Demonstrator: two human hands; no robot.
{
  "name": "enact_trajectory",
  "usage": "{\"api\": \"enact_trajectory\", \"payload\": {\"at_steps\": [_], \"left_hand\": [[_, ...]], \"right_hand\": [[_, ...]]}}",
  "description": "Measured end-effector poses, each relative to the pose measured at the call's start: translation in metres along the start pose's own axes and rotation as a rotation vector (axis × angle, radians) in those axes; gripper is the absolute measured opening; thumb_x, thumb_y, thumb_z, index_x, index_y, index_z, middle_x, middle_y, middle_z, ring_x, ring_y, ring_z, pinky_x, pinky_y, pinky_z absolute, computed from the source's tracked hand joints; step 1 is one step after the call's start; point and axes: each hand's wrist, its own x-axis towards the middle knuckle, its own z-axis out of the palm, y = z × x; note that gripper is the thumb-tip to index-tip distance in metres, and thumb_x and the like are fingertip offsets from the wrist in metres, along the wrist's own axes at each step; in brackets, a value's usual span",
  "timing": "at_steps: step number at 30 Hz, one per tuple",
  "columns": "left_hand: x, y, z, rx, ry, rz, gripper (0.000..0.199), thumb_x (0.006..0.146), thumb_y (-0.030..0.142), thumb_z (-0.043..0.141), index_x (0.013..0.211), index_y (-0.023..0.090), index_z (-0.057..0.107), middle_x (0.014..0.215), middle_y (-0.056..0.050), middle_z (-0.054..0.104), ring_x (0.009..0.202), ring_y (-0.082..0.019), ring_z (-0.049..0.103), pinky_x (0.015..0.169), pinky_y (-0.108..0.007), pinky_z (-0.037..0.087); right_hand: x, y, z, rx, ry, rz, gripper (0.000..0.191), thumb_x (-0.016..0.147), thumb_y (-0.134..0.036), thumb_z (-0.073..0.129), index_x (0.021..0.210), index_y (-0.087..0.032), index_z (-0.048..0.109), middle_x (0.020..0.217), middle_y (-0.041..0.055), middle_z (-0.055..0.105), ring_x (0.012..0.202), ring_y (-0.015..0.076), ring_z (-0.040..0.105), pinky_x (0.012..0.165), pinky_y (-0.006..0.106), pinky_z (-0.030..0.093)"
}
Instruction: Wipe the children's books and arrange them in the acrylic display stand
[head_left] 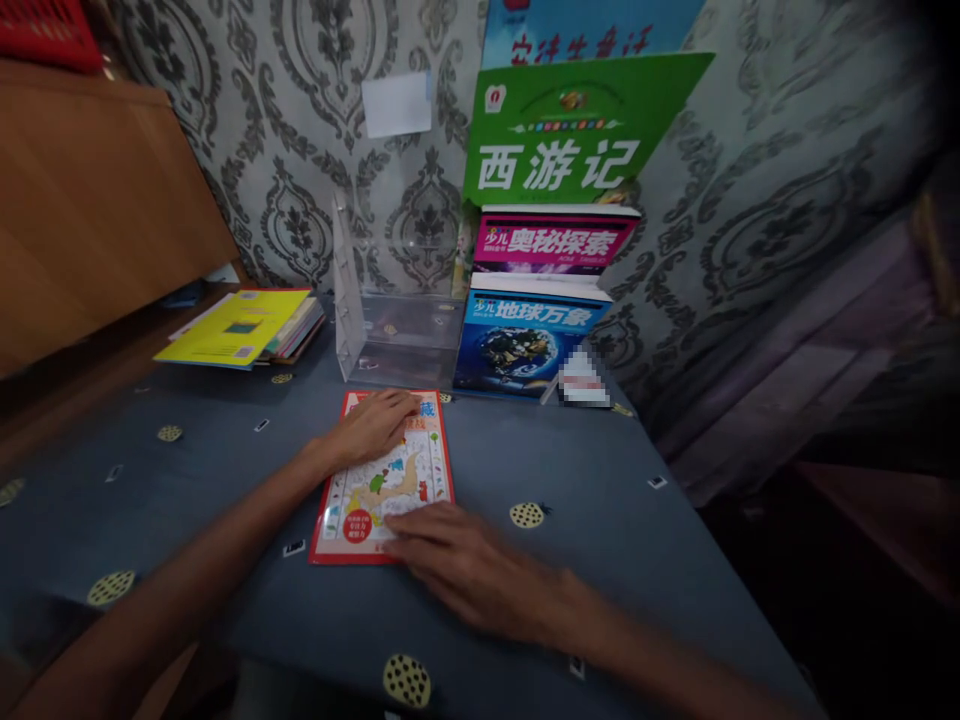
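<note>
A red-bordered book (pixel 390 480) with a white, illustrated cover lies flat on the dark blue tablecloth (pixel 570 590). Across its upper left part rests my left hand (pixel 375 425), flat with the fingers stretched toward the top right corner. My right hand (pixel 465 565) lies at the lower right edge, its fingers extended onto the cover and slightly blurred. Neither hand grasps anything. Just behind the book stands a clear plastic rack (pixel 397 340). Its right side holds a blue book (pixel 517 345), a magenta book (pixel 551 243) and a green book (pixel 577 120).
A stack of books with a yellow one (pixel 244 325) on top lies at the back left. Beside it is a brown wooden cabinet (pixel 105 190). Patterned wallpaper rises behind the rack, with a white card (pixel 397 105) in front. A curtain hangs at the right.
</note>
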Motion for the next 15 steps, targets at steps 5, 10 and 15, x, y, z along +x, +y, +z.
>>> {"api": "enact_trajectory", "payload": {"at_steps": [5,10,15], "left_hand": [[-0.026,-0.018,-0.01,0.109,0.015,-0.151,0.029,0.095,0.016,0.043,0.119,0.017,0.06,0.119,-0.014,0.069,0.11,-0.027,0.065,0.095,-0.047,0.052],[-0.06,-0.037,-0.015,0.057,0.132,-0.334,0.029,0.092,0.016,0.043,0.116,0.02,0.059,0.108,-0.01,0.071,0.099,-0.024,0.067,0.087,-0.042,0.056],[-0.066,-0.045,-0.002,-0.141,0.291,-0.432,0.052,0.088,0.013,0.042,0.139,0.019,0.038,0.125,-0.012,0.068,0.116,-0.024,0.064,0.101,-0.047,0.051]], "right_hand": [[0.029,0.055,0.005,-0.008,0.265,0.105,0.033,0.098,-0.018,0.048,0.128,-0.017,0.062,0.135,0.0141,0.064,0.127,0.0221,0.058,0.106,0.044,0.05],[0.084,0.079,0.009,-0.122,0.233,0.055,0.03,0.096,-0.014,0.049,0.121,-0.013,0.065,0.128,0.0152,0.067,0.124,0.0241,0.059,0.11,0.047,0.045],[0.139,0.082,0.016,-0.238,0.134,0.045,0.027,0.097,-0.016,0.051,0.12,-0.009,0.064,0.128,0.0167,0.066,0.126,0.0255,0.057,0.111,0.044,0.043]]}}
